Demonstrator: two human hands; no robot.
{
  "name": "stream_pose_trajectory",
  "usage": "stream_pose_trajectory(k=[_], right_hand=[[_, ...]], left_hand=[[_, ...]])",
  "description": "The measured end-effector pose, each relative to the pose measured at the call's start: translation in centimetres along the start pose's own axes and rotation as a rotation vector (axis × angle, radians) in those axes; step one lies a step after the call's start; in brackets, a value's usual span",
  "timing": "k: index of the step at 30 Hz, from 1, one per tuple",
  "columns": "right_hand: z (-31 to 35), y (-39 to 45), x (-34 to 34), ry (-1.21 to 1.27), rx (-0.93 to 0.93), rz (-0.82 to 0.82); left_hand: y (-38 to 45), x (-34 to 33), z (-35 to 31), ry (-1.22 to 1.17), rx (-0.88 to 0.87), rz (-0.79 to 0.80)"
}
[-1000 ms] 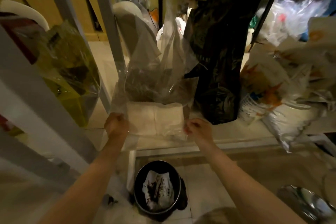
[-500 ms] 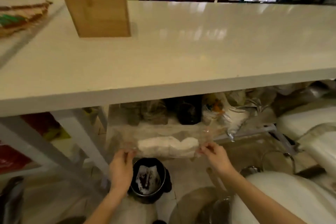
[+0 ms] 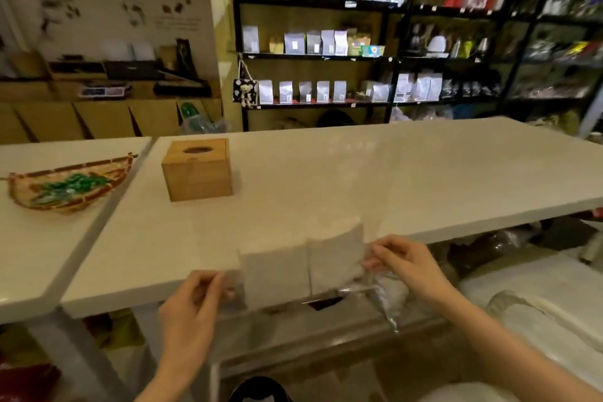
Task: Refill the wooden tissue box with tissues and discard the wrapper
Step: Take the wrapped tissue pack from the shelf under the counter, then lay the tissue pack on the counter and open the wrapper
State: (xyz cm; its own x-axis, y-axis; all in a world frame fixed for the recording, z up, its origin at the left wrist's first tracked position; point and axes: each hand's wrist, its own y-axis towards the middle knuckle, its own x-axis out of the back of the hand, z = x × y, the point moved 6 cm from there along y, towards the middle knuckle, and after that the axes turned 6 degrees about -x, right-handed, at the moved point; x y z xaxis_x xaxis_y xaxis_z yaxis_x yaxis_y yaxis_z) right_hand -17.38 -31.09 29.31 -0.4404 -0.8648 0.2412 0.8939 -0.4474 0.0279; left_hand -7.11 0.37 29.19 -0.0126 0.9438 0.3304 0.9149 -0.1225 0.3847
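Note:
A pack of white tissues point(image 3: 301, 266) in a clear plastic wrapper point(image 3: 388, 299) hangs in front of the white table's point(image 3: 359, 179) near edge. My left hand point(image 3: 192, 307) pinches the wrapper at the pack's left side. My right hand point(image 3: 408, 263) grips the wrapper at the right side, where loose plastic trails down. The wooden tissue box point(image 3: 197, 173) stands upright on the table, far left of the pack, its oval top slot showing no tissue.
A woven basket point(image 3: 70, 186) with green items lies on a second white table point(image 3: 42, 238) at left. Black shelves point(image 3: 408, 42) of packaged goods line the back. A black bin's rim point(image 3: 257, 390) shows at the bottom edge, below the pack.
Both hands have lifted the tissue pack from under the table, above the bin, up to the table's front edge. The view has risen from the floor shelf to the tabletop.

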Motion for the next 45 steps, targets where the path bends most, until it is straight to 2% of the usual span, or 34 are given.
stream_pose_trajectory(k=[4,7,12,18,25,29,32,34,36,39,41,43,45], right_hand=[[5.3,3.0,1.5,-0.012,0.037,-0.021],[7.3,6.2,2.5,-0.048,0.012,-0.022],[7.0,12.5,4.0,-0.126,-0.077,0.005],[4.0,19.4,4.2,-0.183,-0.197,0.045],[2.5,23.9,2.8,-0.262,-0.250,0.143],[2.4,25.1,3.4,-0.292,-0.258,0.114],[2.7,25.5,3.6,-0.373,-0.275,0.092],[3.0,25.6,3.7,-0.415,-0.294,0.088],[3.0,25.6,3.7,-0.430,-0.294,0.074],[2.9,25.6,3.7,-0.390,-0.267,-0.008],[2.5,25.5,3.7,-0.327,-0.265,-0.070],[2.2,25.2,3.3,-0.278,-0.264,-0.105],[2.2,24.9,2.8,-0.253,-0.251,-0.121]], left_hand=[[4.1,1.0,-5.8,-0.006,-0.047,-0.041],[8.1,0.2,-7.5,0.032,-0.126,-0.037],[14.5,-4.6,-5.8,0.041,-0.021,0.130],[19.5,-9.4,-2.5,0.112,0.082,0.242],[21.9,-11.2,0.2,0.305,0.123,0.353],[22.1,-11.4,-0.5,0.524,0.105,0.444],[22.0,-12.1,-2.1,0.841,0.074,0.570],[22.2,-12.7,-4.1,1.063,-0.032,0.559],[22.6,-13.9,-6.5,1.141,-0.187,0.487],[23.0,-17.3,-9.6,0.940,-0.444,0.426],[23.3,-20.3,-9.6,0.723,-0.551,0.527],[23.2,-23.2,-8.3,0.452,-0.499,0.773],[22.8,-24.7,-7.0,0.226,-0.330,0.936]])
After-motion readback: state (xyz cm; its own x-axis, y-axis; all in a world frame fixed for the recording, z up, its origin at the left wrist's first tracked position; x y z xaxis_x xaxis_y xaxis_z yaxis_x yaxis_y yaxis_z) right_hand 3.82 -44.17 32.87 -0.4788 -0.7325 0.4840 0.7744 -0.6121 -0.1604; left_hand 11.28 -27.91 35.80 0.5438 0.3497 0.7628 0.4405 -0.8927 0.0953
